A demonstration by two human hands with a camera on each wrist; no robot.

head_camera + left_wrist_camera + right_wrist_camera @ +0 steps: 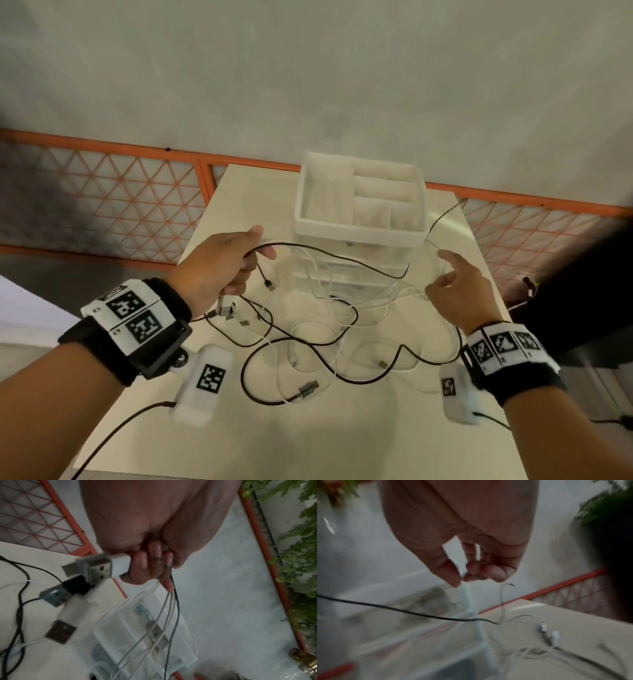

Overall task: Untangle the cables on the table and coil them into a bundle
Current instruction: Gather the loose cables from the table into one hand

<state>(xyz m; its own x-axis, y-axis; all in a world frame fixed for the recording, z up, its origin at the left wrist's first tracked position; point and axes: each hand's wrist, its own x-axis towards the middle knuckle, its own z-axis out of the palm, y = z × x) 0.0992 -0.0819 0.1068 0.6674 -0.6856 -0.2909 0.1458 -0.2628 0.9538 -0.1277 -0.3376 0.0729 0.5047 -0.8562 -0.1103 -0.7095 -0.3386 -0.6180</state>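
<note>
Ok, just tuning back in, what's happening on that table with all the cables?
A person is working through a tangle of black and white cables on the table. The left hand grips a bunch of cable ends, with a white USB plug sticking out of the fist. The right hand pinches a thin white cable and holds it up. Most of the cables lie looped over each other in front of the clear plastic organizer; no coiled bundle shows.
</note>
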